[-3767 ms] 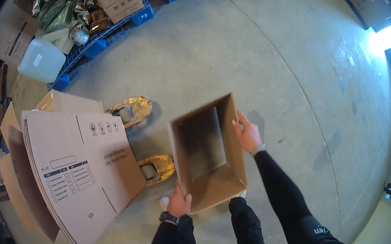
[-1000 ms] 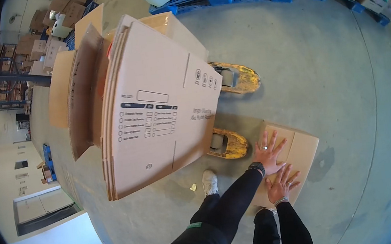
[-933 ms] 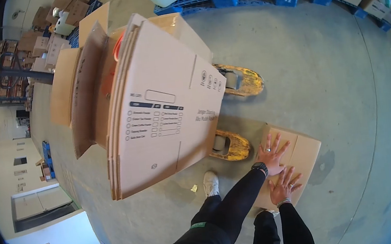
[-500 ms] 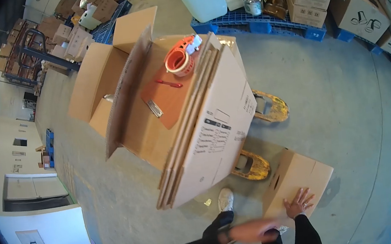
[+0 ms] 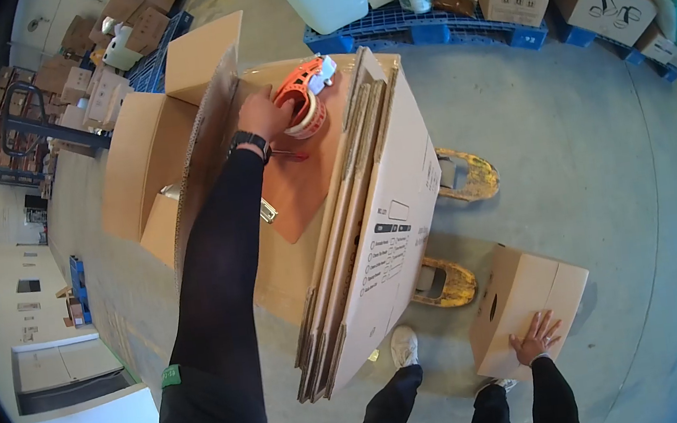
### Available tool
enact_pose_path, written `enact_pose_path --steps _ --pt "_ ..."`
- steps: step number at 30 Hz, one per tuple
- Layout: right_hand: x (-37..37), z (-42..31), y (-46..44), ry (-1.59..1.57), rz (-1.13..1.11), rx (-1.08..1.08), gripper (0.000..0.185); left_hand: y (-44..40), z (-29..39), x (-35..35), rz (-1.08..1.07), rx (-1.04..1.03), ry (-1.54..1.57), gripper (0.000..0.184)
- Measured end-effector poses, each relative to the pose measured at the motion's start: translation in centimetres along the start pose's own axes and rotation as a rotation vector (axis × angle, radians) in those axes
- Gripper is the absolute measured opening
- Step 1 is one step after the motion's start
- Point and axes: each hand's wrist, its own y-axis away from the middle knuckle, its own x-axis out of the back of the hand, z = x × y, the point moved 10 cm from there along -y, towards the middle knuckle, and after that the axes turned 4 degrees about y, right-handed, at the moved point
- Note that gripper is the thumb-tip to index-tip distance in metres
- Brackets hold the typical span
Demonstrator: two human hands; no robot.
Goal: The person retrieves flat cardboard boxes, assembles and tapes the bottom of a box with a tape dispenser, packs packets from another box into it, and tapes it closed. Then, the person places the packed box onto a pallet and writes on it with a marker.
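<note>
The carton (image 5: 528, 307) sits on the floor (image 5: 566, 141) at four o'clock, the right hand (image 5: 535, 341) spread on its top. Toward twelve o'clock, the left hand (image 5: 266, 117) reaches the orange tape dispenser (image 5: 300, 87) near a red pen (image 5: 291, 156); whether it pinches, I cannot tell.
</note>
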Motion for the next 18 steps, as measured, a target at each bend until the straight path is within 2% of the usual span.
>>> enact_pose_path --steps 1,2,4,7,9,11,12,13,14,15,16,17,18 --pt "-0.2 0.1 0.2 -0.004 -0.006 -0.009 0.113 -0.1 0.4 -0.6 -0.086 0.058 -0.115 0.049" --pt "0.0 0.0 0.2 -0.007 -0.001 0.0 0.113 -0.2 1.0 -0.7 -0.088 0.046 -0.111 0.049" --pt "0.7 -0.5 0.5 -0.022 0.007 0.001 0.113 -0.6 0.6 0.7 0.035 0.102 -0.104 0.033" --pt "1.2 -0.6 1.1 -0.047 -0.007 0.0 0.111 -0.9 1.1 2.9 0.148 0.093 -0.176 0.028" --pt "0.8 -0.5 0.8 -0.047 -0.007 0.02 0.113 -1.5 1.6 5.8 0.273 -0.026 -0.156 0.028" --pt "0.7 -0.4 0.6 -0.068 0.019 0.034 0.112 -0.3 5.1 9.6 0.242 -0.133 -0.006 0.03" --pt "0.6 -0.4 0.7 -0.076 0.039 0.047 0.11 2.2 8.3 12.6 0.352 -0.16 -0.058 0.032" --pt "0.6 -0.5 0.7 -0.068 0.043 0.06 0.11 3.7 10.0 14.8 0.428 -0.246 0.016 0.035" --pt "0.7 -0.5 0.6 -0.066 0.042 0.055 0.11 5.9 12.6 16.6 0.403 -0.288 0.066 0.037" --pt "0.9 -0.6 0.4 -0.062 0.084 0.086 0.109 8.0 13.8 17.4 0.399 -0.449 0.297 0.037" --pt "0.5 -0.3 0.3 -0.055 0.113 0.103 0.109 10.8 16.2 17.5 0.182 -0.237 0.433 0.037" --pt "-0.2 -0.1 0.1 -0.036 0.165 0.082 0.107 13.8 17.3 17.4 0.071 -0.255 0.521 0.039" --pt "0.0 -0.1 0.4 -0.026 0.192 0.106 0.104 17.5 20.8 16.6 -0.007 -0.341 0.373 0.039"
